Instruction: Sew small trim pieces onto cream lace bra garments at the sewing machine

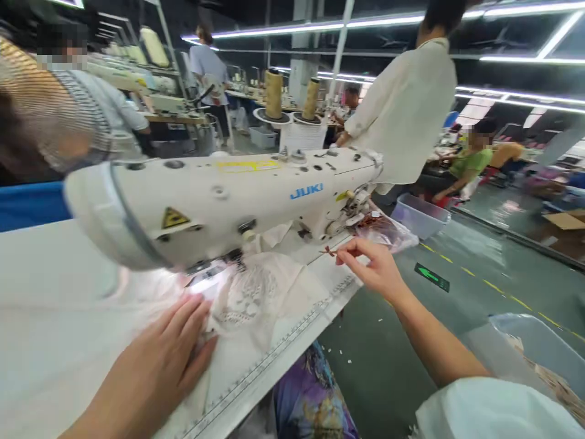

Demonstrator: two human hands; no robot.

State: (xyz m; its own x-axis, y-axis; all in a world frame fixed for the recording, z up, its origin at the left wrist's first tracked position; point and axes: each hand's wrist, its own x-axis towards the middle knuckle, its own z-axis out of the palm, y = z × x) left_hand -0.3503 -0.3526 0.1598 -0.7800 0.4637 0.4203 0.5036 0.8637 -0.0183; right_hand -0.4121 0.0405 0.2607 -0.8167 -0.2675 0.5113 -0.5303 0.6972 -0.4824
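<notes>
A white sewing machine (pixel 219 195) stretches across the table. My left hand (pixel 159 353) lies flat, fingers spread, on pale fabric (pixel 137 317) beside the machine's lit needle area. Right of those fingers is a patterned, lace-like part (pixel 253 292) of light cloth. My right hand (pixel 368 262) is raised near the table's right edge, thumb and index finger pinched on a small brown bow (pixel 328 251). Behind that hand, a clear plastic bag (pixel 384 230) holds reddish-brown pieces at the far end of the machine.
A ruler strip (pixel 301 326) runs along the table's front edge. Two thread cones (pixel 274 94) stand behind the machine. Plastic bins (pixel 420 214) rest beyond the table and at lower right. A person in a white shirt (pixel 406 110) stands behind; other people are around the room.
</notes>
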